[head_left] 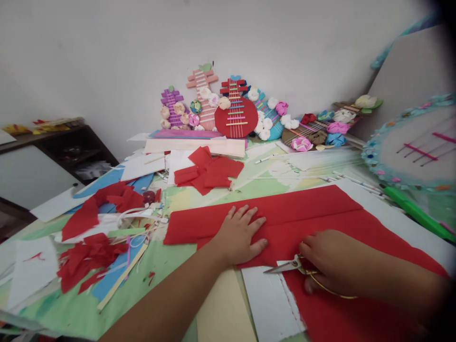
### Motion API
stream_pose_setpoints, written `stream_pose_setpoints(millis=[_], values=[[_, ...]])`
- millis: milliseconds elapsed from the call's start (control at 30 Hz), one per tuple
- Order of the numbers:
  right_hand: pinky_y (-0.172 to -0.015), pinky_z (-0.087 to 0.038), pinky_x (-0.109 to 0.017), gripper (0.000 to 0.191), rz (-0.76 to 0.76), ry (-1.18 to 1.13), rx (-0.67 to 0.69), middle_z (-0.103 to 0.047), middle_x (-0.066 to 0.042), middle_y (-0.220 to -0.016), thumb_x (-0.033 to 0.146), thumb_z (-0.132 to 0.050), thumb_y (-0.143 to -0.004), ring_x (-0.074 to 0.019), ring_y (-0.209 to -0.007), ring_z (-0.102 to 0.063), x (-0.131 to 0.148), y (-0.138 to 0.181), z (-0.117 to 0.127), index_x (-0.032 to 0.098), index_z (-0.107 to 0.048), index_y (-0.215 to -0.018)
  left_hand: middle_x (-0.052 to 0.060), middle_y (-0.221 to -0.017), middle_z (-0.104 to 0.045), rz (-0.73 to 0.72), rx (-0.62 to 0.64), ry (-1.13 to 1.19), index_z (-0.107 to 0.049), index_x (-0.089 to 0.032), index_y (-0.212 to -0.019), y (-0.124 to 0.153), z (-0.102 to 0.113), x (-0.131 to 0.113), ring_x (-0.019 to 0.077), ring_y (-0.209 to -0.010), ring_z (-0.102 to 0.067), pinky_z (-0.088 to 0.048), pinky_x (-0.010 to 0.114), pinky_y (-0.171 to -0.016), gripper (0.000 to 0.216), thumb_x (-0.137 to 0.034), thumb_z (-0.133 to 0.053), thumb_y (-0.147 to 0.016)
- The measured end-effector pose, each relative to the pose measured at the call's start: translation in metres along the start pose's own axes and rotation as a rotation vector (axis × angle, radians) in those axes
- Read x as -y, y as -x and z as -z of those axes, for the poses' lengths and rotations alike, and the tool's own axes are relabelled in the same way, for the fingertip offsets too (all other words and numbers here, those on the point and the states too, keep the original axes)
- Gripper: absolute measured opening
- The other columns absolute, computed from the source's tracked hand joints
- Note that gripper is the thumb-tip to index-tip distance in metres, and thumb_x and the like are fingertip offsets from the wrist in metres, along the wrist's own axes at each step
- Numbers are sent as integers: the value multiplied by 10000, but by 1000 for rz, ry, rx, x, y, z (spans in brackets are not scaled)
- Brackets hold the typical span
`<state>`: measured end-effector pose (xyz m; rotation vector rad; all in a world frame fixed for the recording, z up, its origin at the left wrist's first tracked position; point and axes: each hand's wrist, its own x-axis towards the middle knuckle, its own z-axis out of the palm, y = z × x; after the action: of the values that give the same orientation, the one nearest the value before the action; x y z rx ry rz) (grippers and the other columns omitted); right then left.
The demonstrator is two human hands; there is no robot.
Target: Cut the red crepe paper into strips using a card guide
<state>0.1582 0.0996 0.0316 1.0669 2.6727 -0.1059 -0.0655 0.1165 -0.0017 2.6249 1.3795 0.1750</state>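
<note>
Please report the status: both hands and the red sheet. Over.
Left hand flat on red sheet. Right hand holding scissors. White strip beneath their blades; contact unclear.

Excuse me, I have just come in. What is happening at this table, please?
A person is handling a large red sheet with both hands. The left hand lies spread on it; the right hand holds scissors, their blades over a white board by the sheet's edge. Crumpled red scraps lie to the left.
</note>
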Motion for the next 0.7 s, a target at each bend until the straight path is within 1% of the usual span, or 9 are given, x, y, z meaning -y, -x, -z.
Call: stream_pose_setpoints(millis=[100, 233, 433, 600, 700], values=[[-447, -240, -258, 301, 19, -5, 16, -590, -53, -643, 485, -542, -677, -208, -543, -548, -3, -1, -2, 190, -589, -714, 56, -1362, -273, -3, 7, -4, -360, -244, -1272, 0, 0, 0, 262, -1243, -186, -100, 464, -999, 520, -522, -331, -833], [-438, -205, -258, 277, 55, 11, 3, -591, -46, -618, 457, -542, -692, -196, -524, -547, -6, 0, -5, 183, -581, -684, 68, -1363, -269, -6, 19, -5, -348, -239, -1280, 0, 2, 1, 265, -1244, -182, -106, 464, -996, 534, -533, -303, -838], [-428, -177, -270, 209, 124, 50, 19, -590, -34, -579, 389, -544, -708, -188, -485, -537, -8, 4, -8, 187, -585, -674, 67, -1366, -262, 2, 24, -5, -346, -241, -1282, 1, 1, 0, 264, -1244, -180, -99, 463, -998, 529, -528, -303, -840], [-443, -215, -268, 194, 104, 24, 27, -602, -45, -614, 373, -546, -702, -192, -515, -546, -11, 4, -12, 185, -592, -691, 70, -1367, -259, 3, 26, -14, -350, -239, -1280, 1, 2, 0, 264, -1244, -178, -107, 463, -996, 527, -522, -318, -837], [-436, -206, -252, 234, 24, -12, 71, -601, -43, -612, 418, -560, -677, -189, -510, -546, -9, 5, -10, 187, -591, -700, 62, -1366, -263, 4, 28, -17, -346, -247, -1281, 1, 2, 1, 260, -1243, -184, -110, 463, -997, 525, -528, -306, -839]])
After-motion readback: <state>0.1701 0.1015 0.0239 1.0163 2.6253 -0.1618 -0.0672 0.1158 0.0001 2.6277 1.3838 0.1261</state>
